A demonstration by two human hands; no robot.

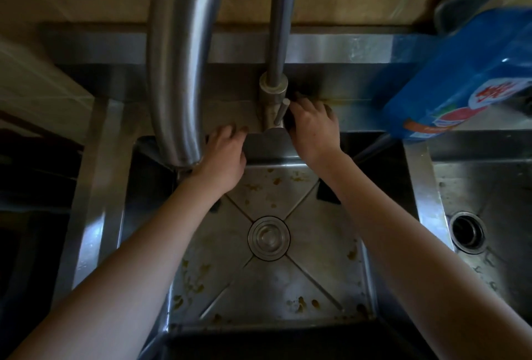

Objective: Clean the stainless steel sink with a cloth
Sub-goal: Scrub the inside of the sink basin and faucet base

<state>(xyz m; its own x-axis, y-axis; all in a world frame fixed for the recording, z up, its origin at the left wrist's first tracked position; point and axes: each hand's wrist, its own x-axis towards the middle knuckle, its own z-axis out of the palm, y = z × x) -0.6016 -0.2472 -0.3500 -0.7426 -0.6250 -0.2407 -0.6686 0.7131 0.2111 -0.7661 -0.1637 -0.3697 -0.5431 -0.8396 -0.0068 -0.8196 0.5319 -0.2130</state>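
The stainless steel sink fills the middle of the view, its floor speckled with yellow-brown stains around a round drain. My right hand presses a dark cloth against the ledge right of the tap base, beside its small lever. My left hand rests flat on the sink's back rim left of the tap, fingers spread, holding nothing. The thick spout curves down over the left wrist and hides part of it.
A blue detergent bag stands on the ledge at the right. A second basin with its own drain lies to the right. Beige wall tiles rise behind the steel ledge. Darkness covers the left side.
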